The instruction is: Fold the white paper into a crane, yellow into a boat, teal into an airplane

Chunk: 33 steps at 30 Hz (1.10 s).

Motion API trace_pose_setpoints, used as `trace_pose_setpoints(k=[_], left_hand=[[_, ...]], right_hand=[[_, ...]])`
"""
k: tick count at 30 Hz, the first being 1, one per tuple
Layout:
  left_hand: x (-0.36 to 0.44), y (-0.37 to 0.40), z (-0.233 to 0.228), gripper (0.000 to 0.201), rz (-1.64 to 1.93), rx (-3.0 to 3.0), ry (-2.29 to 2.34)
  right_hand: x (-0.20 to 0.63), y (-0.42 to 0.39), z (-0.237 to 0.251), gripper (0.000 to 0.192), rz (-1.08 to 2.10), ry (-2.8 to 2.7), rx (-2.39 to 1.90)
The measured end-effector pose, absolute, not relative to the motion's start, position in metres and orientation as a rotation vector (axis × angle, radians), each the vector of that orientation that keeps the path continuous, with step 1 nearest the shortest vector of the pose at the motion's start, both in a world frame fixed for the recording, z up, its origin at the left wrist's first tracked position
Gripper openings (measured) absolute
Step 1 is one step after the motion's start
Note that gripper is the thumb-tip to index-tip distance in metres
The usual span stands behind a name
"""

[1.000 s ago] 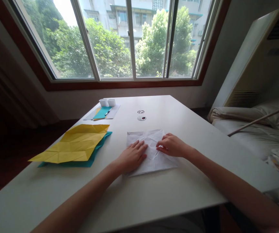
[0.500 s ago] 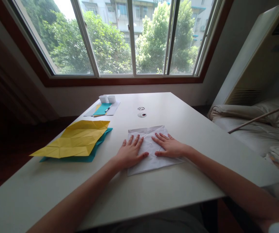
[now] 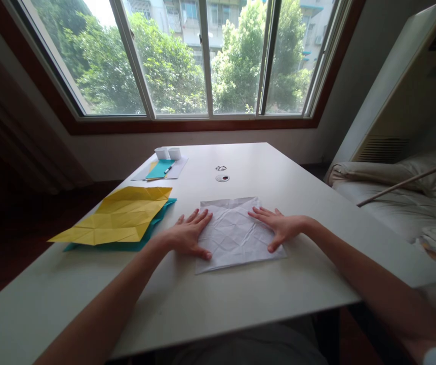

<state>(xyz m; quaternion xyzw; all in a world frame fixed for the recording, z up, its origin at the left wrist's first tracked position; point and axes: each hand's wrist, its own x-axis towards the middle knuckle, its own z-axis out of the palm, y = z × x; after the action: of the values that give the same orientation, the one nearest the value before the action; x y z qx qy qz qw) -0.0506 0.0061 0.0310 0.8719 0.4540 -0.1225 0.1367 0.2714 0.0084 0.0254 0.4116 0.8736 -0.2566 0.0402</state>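
A creased white sheet of paper [image 3: 236,230] lies flat on the white table [image 3: 233,299], in front of me. Fold lines cross its surface. My left hand [image 3: 189,235] rests at the paper's left edge, fingers spread, with fingertips and thumb on the sheet. At the right side, my right hand [image 3: 278,226] touches the paper with outstretched fingers, its wrist raised. Neither hand grips anything. To the left of my left hand lies a creased yellow sheet [image 3: 121,215], partly covering a teal sheet [image 3: 153,233].
At the far left of the table stand two small white containers [image 3: 167,153], near a teal paper [image 3: 160,170], a pen [image 3: 168,170] and other sheets. Two round discs [image 3: 223,178] lie mid-table. A pale sofa [image 3: 377,197] is at the right, below a window [image 3: 210,66].
My hands have slid apart across the white paper, the left toward its left edge and the right toward its right edge. More of the creased middle shows.
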Motion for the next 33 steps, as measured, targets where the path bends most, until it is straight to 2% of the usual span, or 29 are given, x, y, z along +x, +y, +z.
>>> trace_pose_setpoints(k=[3, 5, 9, 12, 17, 20, 24, 30, 33], left_hand=[[-0.052, 0.011, 0.034, 0.083, -0.065, 2.539, 1.472], [-0.053, 0.015, 0.036, 0.072, 0.181, 2.522, 1.677], [-0.052, 0.018, 0.035, 0.069, 0.257, 2.456, 1.845], [-0.047, 0.017, 0.031, 0.061, 0.278, 2.383, 1.764], [-0.041, 0.017, 0.027, 0.039, 0.531, 2.145, 1.649], [-0.038, 0.016, 0.027, 0.037, 0.71, 1.864, 1.529], [-0.038, 0.015, 0.028, 0.046, 0.889, 1.519, 1.245], [-0.042, 0.019, 0.027, 0.05, 1.034, 1.407, 1.062], [-0.043, 0.019, 0.026, 0.05, 1.033, 1.428, 1.026]], right_hand=[[0.281, 0.015, 0.028, 0.081, -0.679, 3.007, 1.446], [0.286, 0.019, 0.028, 0.066, -0.497, 3.035, 1.675], [0.29, 0.021, 0.025, 0.063, -0.365, 2.764, 1.871], [0.287, 0.02, 0.021, 0.063, -0.343, 2.708, 1.855], [0.285, 0.025, 0.014, 0.059, -0.359, 2.751, 1.864], [0.285, 0.029, 0.009, 0.057, -0.424, 2.813, 1.858], [0.285, 0.034, 0.005, 0.059, -0.658, 2.837, 1.939], [0.285, 0.035, 0.0, 0.08, -1.469, 2.622, 2.216], [0.284, 0.033, 0.005, 0.077, -1.784, 2.579, 2.17]])
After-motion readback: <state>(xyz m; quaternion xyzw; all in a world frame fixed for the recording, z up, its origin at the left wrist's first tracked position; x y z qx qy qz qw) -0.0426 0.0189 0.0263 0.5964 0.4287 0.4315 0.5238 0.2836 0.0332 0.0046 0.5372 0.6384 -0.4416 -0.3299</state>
